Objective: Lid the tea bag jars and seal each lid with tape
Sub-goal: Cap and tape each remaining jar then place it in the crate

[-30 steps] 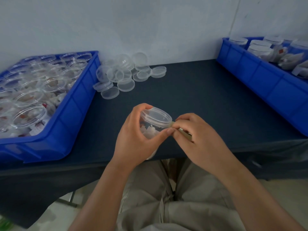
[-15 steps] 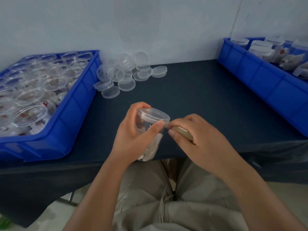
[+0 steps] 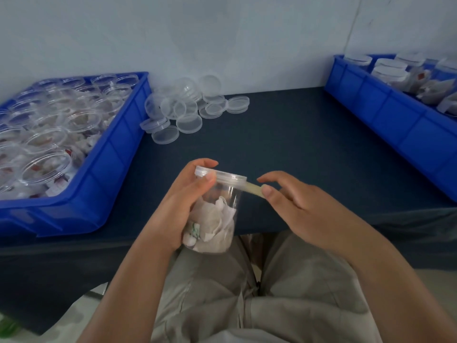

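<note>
A: Where the table (image 3: 284,144) ends, what holds the jar (image 3: 217,211)?
B: Left hand (image 3: 178,206) wraps it; right hand (image 3: 304,209) pinches tape (image 3: 252,188) running from its lid (image 3: 230,178). Sealing, I'd say; next calls for turning the jar, pressing tape round the seam.

Left side of jar (image 3: 220,214) behind left hand (image 3: 176,209); left bin (image 3: 116,159), right bin (image 3: 395,120) partly off-frame.

- Single view, worn on the head, wide-angle.
- Faces forward and down, over the near edge of the table (image 3: 284,144) toward the wall (image 3: 222,33).
- Very near the left hand (image 3: 178,209) and right hand (image 3: 304,206), mid-frame, above the lap (image 3: 222,293).
- Reaches sideways to the left bin (image 3: 103,174) and right bin (image 3: 395,120), both cut by the frame edges.
</note>
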The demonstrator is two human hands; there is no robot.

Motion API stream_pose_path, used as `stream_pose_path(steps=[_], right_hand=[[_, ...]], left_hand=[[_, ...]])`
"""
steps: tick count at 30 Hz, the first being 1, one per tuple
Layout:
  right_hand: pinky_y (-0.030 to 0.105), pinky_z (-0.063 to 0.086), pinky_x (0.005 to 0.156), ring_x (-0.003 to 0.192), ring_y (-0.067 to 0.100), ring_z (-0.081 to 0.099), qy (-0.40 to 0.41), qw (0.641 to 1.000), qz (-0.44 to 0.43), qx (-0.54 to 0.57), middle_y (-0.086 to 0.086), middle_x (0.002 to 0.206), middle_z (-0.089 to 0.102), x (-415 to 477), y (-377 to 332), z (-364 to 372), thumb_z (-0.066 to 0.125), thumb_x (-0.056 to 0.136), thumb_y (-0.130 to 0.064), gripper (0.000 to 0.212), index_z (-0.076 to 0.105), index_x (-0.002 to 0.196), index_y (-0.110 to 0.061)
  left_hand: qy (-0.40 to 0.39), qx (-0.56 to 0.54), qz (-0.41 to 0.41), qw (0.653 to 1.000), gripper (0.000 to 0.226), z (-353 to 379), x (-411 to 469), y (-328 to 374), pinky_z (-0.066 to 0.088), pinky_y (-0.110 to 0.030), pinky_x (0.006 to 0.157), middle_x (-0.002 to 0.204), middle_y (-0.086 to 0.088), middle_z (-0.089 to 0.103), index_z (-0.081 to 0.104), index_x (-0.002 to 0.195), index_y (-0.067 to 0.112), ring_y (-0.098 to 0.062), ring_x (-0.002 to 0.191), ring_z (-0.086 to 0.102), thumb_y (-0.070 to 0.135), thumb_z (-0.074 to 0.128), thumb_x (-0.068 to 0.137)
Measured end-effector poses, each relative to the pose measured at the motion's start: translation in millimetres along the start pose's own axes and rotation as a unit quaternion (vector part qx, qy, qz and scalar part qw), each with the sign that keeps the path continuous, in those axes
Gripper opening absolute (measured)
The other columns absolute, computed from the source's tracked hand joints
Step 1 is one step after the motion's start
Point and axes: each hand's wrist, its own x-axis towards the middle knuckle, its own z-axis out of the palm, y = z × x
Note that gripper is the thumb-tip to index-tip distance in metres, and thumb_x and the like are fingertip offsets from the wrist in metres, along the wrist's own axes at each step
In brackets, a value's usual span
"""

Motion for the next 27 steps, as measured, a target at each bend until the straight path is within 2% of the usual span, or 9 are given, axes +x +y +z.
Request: stream_pose_path(steps=[5, 9, 12, 15, 17, 21, 24, 27], right_hand=[[0.027, 0.043, 0.059, 0.069, 0.005, 0.063, 0.006, 1.000, 0.006, -0.004, -0.012, 0.079, 0.066, 4.0, 5.5, -1.6, 0.032, 0.099, -0.079, 0.043, 0.049, 0.129, -0.054], [0.022, 0.041, 0.057, 0.069, 0.002, 0.065, 0.009, 1.000, -0.008, -0.006, -0.017, 0.080, 0.067, 3.7, 6.7, -0.7, 0.030, 0.096, -0.086, 0.049, 0.051, 0.130, -0.058], [0.020, 0.041, 0.060, 0.079, -0.003, 0.065, 0.027, 0.999, -0.019, -0.030, -0.030, 0.089, 0.066, 3.5, 5.2, -0.7, 0.028, 0.098, -0.086, 0.048, 0.050, 0.132, -0.060], [0.027, 0.054, 0.071, 0.087, -0.002, 0.067, 0.029, 0.999, -0.025, -0.038, -0.029, 0.100, 0.070, 3.3, 2.4, 1.5, 0.027, 0.102, -0.082, 0.045, 0.051, 0.132, -0.061], [0.026, 0.055, 0.079, 0.093, -0.005, 0.066, 0.034, 0.998, -0.025, -0.040, -0.030, 0.110, 0.070, 2.6, 0.7, 3.4, 0.025, 0.102, -0.080, 0.048, 0.053, 0.136, -0.060], [0.018, 0.049, 0.078, 0.098, -0.010, 0.062, 0.049, 0.997, -0.015, -0.049, -0.034, 0.113, 0.069, 1.9, 0.2, 6.7, 0.024, 0.100, -0.079, 0.058, 0.054, 0.142, -0.055], [0.027, 0.056, 0.085, 0.100, -0.003, 0.066, 0.069, 0.994, -0.001, -0.087, -0.025, 0.114, 0.072, 3.3, 0.3, 9.5, 0.021, 0.099, -0.078, 0.063, 0.054, 0.145, -0.049], [0.034, 0.058, 0.084, 0.098, 0.003, 0.068, 0.091, 0.991, 0.003, -0.099, -0.019, 0.110, 0.074, 4.7, -0.6, 13.0, 0.019, 0.101, -0.077, 0.063, 0.054, 0.144, -0.047]], left_hand=[[-0.053, -0.114, -0.046, 0.991, 0.063, 0.5, 2.3, -5.2, 0.060, -0.043, 0.086, 0.115, -0.013, 0.073, 0.064, 0.142, 0.024, -0.026, 0.101, 0.073, 0.055, 0.079, 0.089], [-0.065, -0.158, -0.081, 0.982, 0.073, 1.9, 0.0, -6.4, 0.059, -0.044, 0.088, 0.132, -0.018, 0.070, 0.063, 0.146, 0.022, -0.030, 0.111, 0.072, 0.055, 0.084, 0.085], [-0.074, -0.182, -0.105, 0.975, 0.083, 4.6, -0.4, -6.1, 0.061, -0.044, 0.083, 0.125, -0.022, 0.070, 0.065, 0.140, 0.006, -0.032, 0.101, 0.073, 0.054, 0.090, 0.077], [-0.104, -0.178, -0.098, 0.974, 0.087, 5.7, 0.5, -7.7, 0.061, -0.043, 0.083, 0.121, -0.024, 0.069, 0.061, 0.140, -0.003, -0.031, 0.096, 0.072, 0.055, 0.086, 0.081], [-0.109, -0.162, -0.086, 0.977, 0.083, 4.2, 1.7, -8.9, 0.061, -0.041, 0.083, 0.121, -0.021, 0.070, 0.064, 0.139, 0.000, -0.028, 0.096, 0.072, 0.058, 0.084, 0.083], [-0.050, -0.047, -0.038, 0.997, 0.071, 1.5, 4.6, -11.1, 0.059, -0.040, 0.090, 0.125, -0.016, 0.073, 0.069, 0.140, 0.015, -0.026, 0.105, 0.072, 0.061, 0.077, 0.087], [0.023, 0.066, 0.018, 0.997, 0.052, 3.5, 5.3, -11.3, 0.056, -0.040, 0.098, 0.127, 0.001, 0.075, 0.067, 0.136, 0.035, -0.016, 0.117, 0.072, 0.062, 0.064, 0.091], [0.037, 0.136, 0.049, 0.989, 0.042, 12.7, 5.0, -10.6, 0.052, -0.038, 0.106, 0.131, 0.015, 0.071, 0.066, 0.132, 0.046, -0.005, 0.123, 0.067, 0.065, 0.047, 0.099]])
